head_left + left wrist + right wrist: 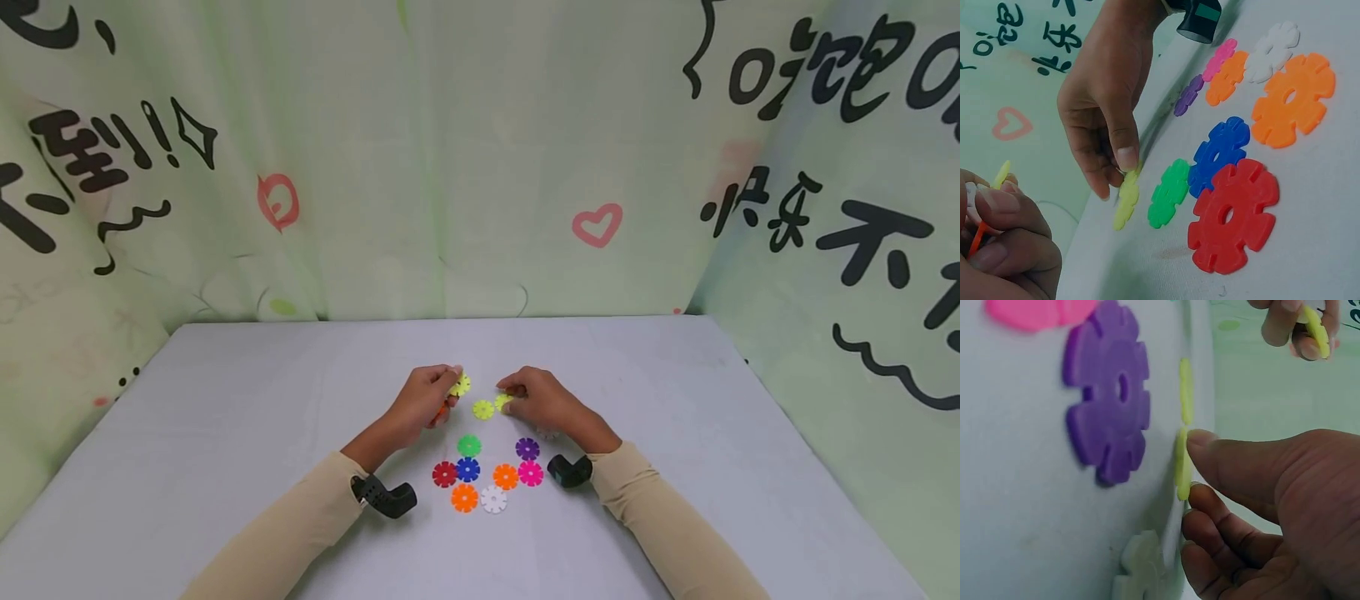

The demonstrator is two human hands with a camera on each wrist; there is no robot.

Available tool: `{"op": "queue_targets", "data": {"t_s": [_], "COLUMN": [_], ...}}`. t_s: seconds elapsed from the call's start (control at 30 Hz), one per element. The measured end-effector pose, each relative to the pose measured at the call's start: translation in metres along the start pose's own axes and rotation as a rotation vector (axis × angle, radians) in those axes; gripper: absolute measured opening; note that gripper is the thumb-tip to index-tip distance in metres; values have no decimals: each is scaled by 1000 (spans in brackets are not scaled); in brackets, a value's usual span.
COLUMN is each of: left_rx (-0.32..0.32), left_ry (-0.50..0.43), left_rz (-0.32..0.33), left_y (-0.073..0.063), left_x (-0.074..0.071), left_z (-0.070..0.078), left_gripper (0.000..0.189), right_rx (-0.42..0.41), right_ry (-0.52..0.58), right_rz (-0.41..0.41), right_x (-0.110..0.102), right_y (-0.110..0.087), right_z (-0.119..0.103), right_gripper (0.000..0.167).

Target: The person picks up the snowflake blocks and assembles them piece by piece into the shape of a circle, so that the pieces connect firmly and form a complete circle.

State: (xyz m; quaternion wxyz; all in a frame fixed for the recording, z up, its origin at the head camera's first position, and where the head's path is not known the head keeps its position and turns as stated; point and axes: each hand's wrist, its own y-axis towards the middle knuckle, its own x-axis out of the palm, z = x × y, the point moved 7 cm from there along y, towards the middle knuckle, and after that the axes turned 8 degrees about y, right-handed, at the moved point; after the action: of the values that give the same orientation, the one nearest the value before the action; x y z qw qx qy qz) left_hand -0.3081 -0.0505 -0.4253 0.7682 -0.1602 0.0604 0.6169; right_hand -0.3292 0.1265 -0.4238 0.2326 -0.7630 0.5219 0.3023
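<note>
My left hand (pixel 420 406) is raised above the table and pinches a yellow notched plastic disc (pixel 462 385). An orange disc (pixel 977 237) shows edge-on between its fingers in the left wrist view. Over the table, my right hand (pixel 546 402) has its thumb on another yellow disc (pixel 1182 464), with curled fingers at the edge. That disc lies flat, end to end with a further yellow disc (pixel 483 409). Behind the right wrist, a whitish disc (pixel 1141 565) is partly hidden in the head view.
Nearer me lie green (pixel 469 446), blue (pixel 468 469), red (pixel 444 474), white (pixel 493 499), pink (pixel 531 473) and purple (pixel 527 449) discs, plus two orange ones. The white-covered table (pixel 247 400) ends at a printed curtain (pixel 450 167).
</note>
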Motion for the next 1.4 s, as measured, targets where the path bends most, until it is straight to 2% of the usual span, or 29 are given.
{"op": "queue_targets", "data": {"t_s": [0.3, 0.47, 0.6, 0.93, 1.17, 1.4], "left_rx": [36, 72, 85, 83, 53, 42], "left_ry": [33, 22, 9, 2, -20, -41], "left_rz": [-3, -10, -11, -41, -28, -43], "left_y": [-1, 0, 1, 0, 0, 1], "left_x": [0, 0, 0, 3, 2, 3], "left_z": [0, 1, 0, 0, -4, -4], "left_gripper": [31, 33, 32, 35, 32, 33], "right_rx": [7, 52, 58, -10, -47, -125], "right_ry": [-80, -52, -31, -23, 12, 94], "right_rz": [-25, -12, -8, -13, -9, 48], "right_x": [4, 3, 2, -7, -8, -11], "right_y": [2, 1, 1, 0, 0, -1], "right_z": [-3, -1, 1, -4, -5, -12], "right_gripper": [23, 21, 24, 7, 8, 9]}}
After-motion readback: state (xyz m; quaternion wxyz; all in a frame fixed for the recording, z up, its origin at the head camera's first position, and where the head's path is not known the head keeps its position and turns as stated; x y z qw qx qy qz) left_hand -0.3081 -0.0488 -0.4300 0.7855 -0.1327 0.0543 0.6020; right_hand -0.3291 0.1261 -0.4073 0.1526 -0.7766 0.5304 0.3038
